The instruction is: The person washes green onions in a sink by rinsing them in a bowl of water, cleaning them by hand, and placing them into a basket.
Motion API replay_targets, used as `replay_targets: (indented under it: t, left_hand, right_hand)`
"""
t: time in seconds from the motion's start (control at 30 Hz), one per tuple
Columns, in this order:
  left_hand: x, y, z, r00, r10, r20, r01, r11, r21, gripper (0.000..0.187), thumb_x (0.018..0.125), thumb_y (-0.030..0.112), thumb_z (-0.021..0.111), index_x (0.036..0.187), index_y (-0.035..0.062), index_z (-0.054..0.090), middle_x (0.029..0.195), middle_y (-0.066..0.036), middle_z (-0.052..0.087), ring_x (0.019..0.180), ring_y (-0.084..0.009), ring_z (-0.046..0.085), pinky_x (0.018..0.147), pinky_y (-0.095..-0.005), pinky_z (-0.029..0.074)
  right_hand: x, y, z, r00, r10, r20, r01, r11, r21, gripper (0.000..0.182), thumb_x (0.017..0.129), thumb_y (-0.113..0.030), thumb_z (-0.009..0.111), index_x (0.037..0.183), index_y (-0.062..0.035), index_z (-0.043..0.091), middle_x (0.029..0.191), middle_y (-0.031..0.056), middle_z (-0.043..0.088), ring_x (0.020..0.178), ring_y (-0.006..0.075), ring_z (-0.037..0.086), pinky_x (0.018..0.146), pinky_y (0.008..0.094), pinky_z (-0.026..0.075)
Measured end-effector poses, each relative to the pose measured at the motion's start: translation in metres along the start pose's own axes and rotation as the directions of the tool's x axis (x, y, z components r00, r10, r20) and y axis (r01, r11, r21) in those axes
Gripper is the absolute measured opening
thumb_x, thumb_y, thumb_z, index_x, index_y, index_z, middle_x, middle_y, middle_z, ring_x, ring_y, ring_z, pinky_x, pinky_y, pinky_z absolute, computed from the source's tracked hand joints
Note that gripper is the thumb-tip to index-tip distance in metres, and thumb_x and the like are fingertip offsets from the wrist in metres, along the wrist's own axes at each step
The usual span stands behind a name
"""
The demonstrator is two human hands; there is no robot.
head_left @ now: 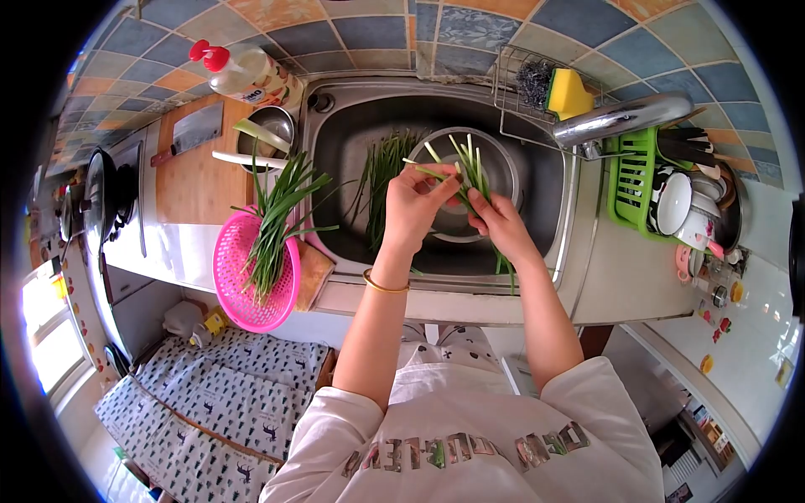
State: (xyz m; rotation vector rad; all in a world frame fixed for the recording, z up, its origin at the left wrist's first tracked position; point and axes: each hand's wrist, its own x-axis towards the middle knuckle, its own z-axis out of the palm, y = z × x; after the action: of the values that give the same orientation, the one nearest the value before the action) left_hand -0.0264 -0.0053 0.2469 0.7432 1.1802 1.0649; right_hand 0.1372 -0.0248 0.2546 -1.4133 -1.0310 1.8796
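— What was seen at the left?

— A round pink mesh basket (251, 281) was hung over the counter edge, with long flat green chives (277, 220) laid across it. Farther off, a wooden board (194, 163) was set with a cleaver (191, 131) on it.

— And in the middle?

— Over the steel sink (549, 180), thin green stalks (470, 168) were pinched between the left hand (418, 204) and the right hand (496, 220), both closed on them. More stalks (379, 180) were left lying in the basin.

— To the right?

— A green slotted rack (631, 186) was filled with dishes. Glossy square tiles (369, 33) were seen on the far wall.
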Motion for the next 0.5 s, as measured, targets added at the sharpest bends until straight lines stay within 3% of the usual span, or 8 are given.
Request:
replay_targets:
  t: [0.03,0.13,0.33,0.5]
  left_hand:
    - [0.0,0.0,0.001,1.0,-0.016,-0.013,0.016,1.0,-0.016,0.016,0.083,0.005,0.07,0.099,0.0015,0.067,0.077,0.001,0.062,0.068,-0.0041,0.055,0.053,-0.0176,0.035]
    - [-0.003,0.003,0.005,0.998,-0.056,-0.041,0.054,0.997,-0.063,0.015,0.085,0.008,0.069,0.098,0.0029,0.066,0.076,0.004,0.06,0.063,-0.0024,0.052,0.05,-0.0169,0.033]
    - [-0.003,0.009,0.013,0.993,-0.109,-0.054,0.1,0.985,-0.144,0.012,0.087,0.012,0.068,0.098,0.0059,0.064,0.075,0.007,0.055,0.054,0.0009,0.038,0.045,-0.0168,0.027]
    - [-0.001,0.014,0.012,0.986,-0.128,-0.11,0.106,0.978,-0.182,0.011,0.089,0.015,0.066,0.096,0.007,0.065,0.072,0.009,0.053,0.052,0.0016,0.033,0.043,-0.0179,0.022]
  right_hand:
    - [0.0,-0.001,0.001,1.0,0.001,-0.001,-0.001,1.0,-0.001,0.04,0.099,-0.038,0.047,0.118,-0.0048,0.058,0.096,0.0036,0.067,0.06,0.0034,0.037,0.053,0.0184,0.033]
    - [0.0,-0.004,0.008,0.998,-0.029,-0.055,0.029,1.0,-0.004,0.042,0.097,-0.044,0.049,0.078,-0.0069,0.053,0.062,-0.0045,0.042,0.055,0.0047,0.035,0.05,0.0215,0.028]
    - [0.006,0.01,0.003,0.999,-0.052,0.006,0.052,0.991,-0.126,0.043,0.098,-0.044,0.048,0.078,-0.0067,0.054,0.062,-0.0053,0.041,0.054,0.0043,0.034,0.049,0.0214,0.027]
    - [0.005,0.017,0.005,0.997,-0.045,0.062,0.047,0.999,-0.027,0.041,0.099,-0.041,0.047,0.093,-0.0029,0.063,0.06,-0.0054,0.037,0.055,0.0053,0.032,0.05,0.0227,0.026]
